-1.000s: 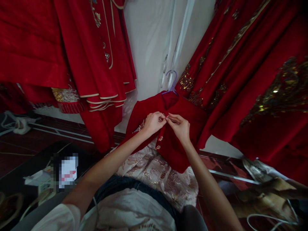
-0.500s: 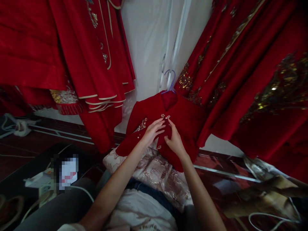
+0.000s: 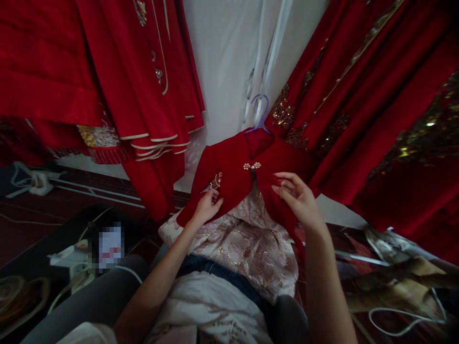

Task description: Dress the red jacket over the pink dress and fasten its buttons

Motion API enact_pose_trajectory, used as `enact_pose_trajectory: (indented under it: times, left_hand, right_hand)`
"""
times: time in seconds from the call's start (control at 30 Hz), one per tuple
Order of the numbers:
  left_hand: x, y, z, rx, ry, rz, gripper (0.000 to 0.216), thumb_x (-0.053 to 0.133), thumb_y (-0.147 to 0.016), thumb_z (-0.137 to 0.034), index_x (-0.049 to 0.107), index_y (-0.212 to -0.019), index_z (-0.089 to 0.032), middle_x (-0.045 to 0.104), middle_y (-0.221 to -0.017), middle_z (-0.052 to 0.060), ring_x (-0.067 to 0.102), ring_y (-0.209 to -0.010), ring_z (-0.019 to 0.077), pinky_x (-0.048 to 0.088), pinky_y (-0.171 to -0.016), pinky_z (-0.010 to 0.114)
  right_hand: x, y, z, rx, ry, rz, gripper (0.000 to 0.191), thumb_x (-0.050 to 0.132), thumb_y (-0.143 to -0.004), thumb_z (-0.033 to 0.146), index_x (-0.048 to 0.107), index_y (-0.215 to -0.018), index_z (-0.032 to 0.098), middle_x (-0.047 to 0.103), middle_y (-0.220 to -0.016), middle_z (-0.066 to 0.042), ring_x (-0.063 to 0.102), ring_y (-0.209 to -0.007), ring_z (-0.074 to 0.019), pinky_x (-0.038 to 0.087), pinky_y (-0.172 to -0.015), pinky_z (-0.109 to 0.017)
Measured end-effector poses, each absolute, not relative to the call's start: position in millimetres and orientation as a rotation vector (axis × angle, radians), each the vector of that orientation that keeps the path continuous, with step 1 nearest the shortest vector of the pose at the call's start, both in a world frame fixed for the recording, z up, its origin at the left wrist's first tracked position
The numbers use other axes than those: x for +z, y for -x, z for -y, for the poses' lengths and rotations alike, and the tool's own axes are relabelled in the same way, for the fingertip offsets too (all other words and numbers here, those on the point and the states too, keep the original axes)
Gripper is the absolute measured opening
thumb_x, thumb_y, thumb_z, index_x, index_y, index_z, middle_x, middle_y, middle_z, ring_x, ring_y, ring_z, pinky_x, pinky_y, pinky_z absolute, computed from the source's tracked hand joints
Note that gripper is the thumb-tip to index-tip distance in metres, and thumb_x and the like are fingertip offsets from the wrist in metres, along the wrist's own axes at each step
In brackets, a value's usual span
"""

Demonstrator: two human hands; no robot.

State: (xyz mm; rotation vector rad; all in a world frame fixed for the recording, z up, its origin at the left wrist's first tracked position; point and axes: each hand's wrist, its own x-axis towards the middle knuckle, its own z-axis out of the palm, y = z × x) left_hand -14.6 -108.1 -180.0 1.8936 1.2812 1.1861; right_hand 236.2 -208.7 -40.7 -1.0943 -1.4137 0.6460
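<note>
A short red jacket (image 3: 233,157) hangs on a purple hanger (image 3: 263,112). A pearl-like flower clasp (image 3: 252,166) joins its front near the neck, and below that the two front panels spread apart. My left hand (image 3: 208,206) rests on the left panel, thumb apart from the fingers, touching or just below a beaded tassel ornament (image 3: 216,180). Over the right panel is my right hand (image 3: 299,198), its fingers curled and thumb close to the index finger. Something small and red shows between those fingertips; I cannot make out what. Pale shiny brocade (image 3: 236,243) lies beneath the jacket, across my lap.
Red garments with cream piping (image 3: 150,110) hang at left, and red gowns with gold beading (image 3: 358,119) at right. A white door (image 3: 222,62) stands behind. A phone (image 3: 111,246) and a power strip (image 3: 77,274) are at lower left. A white cable (image 3: 390,329) loops at lower right.
Both hands have left the clasp and moved apart, the left down toward the tassel ornament, the right outward. The jacket front has spread wider below the clasp, showing more brocade. The view has shifted slightly.
</note>
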Motion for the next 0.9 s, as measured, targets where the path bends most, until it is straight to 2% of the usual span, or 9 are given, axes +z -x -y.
enact_pose_trajectory:
  times: [0.13,0.27,0.33,0.47,0.53,0.67,0.8,0.9]
  left_hand:
    - [-161,-3,132,1.246,-1.991,-1.226,0.010,0.057,-0.081,-0.024,0.052,-0.089,-0.021,0.058,-0.079,-0.001,0.056,-0.067,0.0133,0.047,-0.065,0.026]
    - [-151,-21,153,1.234,-2.108,-1.254,0.018,0.056,-0.081,-0.020,0.057,-0.098,-0.019,0.062,-0.097,0.008,0.061,-0.089,0.0208,0.049,-0.081,0.034]
    - [-153,-22,157,1.136,-2.159,-1.174,0.016,0.056,-0.082,-0.021,0.062,-0.097,-0.020,0.063,-0.101,0.009,0.062,-0.092,0.0217,0.050,-0.082,0.034]
    - [-161,-11,141,1.145,-2.021,-1.044,0.015,0.052,-0.085,-0.022,0.065,-0.093,-0.021,0.067,-0.091,0.005,0.064,-0.077,0.0154,0.052,-0.072,0.028]
    - [-161,-5,124,1.335,-1.887,-1.121,0.015,0.057,-0.080,-0.019,0.064,-0.094,-0.020,0.065,-0.091,0.004,0.063,-0.075,0.0131,0.052,-0.071,0.026]
    - [-155,-6,92,1.669,-1.529,-1.214,0.030,0.065,-0.070,-0.012,0.056,-0.098,-0.017,0.062,-0.094,0.004,0.061,-0.078,0.0110,0.051,-0.073,0.024]
    - [-148,-15,81,1.602,-1.444,-1.030,0.027,0.062,-0.067,-0.007,0.056,-0.091,-0.017,0.064,-0.085,0.001,0.063,-0.078,0.0101,0.052,-0.077,0.025]
    - [-147,-18,84,1.563,-1.414,-0.996,0.022,0.062,-0.068,-0.009,0.060,-0.089,-0.015,0.068,-0.085,0.003,0.065,-0.078,0.0112,0.053,-0.080,0.028]
  right_hand:
    - [-44,-198,210,0.750,0.985,1.520,0.035,0.068,-0.078,0.034,0.058,-0.111,0.027,0.063,-0.103,-0.004,0.061,-0.087,-0.0156,0.055,-0.080,-0.029]
    - [-79,-169,189,0.836,0.958,1.614,0.040,0.063,-0.082,0.032,0.055,-0.120,0.028,0.060,-0.107,-0.004,0.061,-0.086,-0.0139,0.056,-0.075,-0.027]
    - [-101,-163,174,0.803,1.001,1.600,0.041,0.061,-0.082,0.031,0.055,-0.122,0.027,0.058,-0.108,-0.005,0.061,-0.085,-0.0135,0.057,-0.072,-0.027]
    - [-129,-162,152,0.796,1.041,1.430,0.035,0.060,-0.082,0.036,0.058,-0.115,0.023,0.062,-0.102,-0.005,0.063,-0.086,-0.0145,0.058,-0.073,-0.029]
    - [-132,-162,148,0.827,1.016,1.364,0.033,0.060,-0.082,0.040,0.060,-0.110,0.022,0.064,-0.101,-0.005,0.064,-0.089,-0.0158,0.059,-0.077,-0.032]
    - [-131,-157,149,0.860,0.973,1.317,0.035,0.064,-0.080,0.042,0.060,-0.110,0.022,0.065,-0.110,-0.007,0.064,-0.095,-0.0169,0.059,-0.081,-0.035]
    - [-131,-153,147,0.929,0.947,1.255,0.040,0.063,-0.081,0.043,0.060,-0.115,0.022,0.065,-0.109,-0.007,0.063,-0.100,-0.0180,0.059,-0.082,-0.036]
    - [-134,-150,139,0.956,0.906,1.220,0.043,0.062,-0.082,0.044,0.061,-0.117,0.020,0.066,-0.111,-0.008,0.063,-0.101,-0.0189,0.059,-0.084,-0.037]
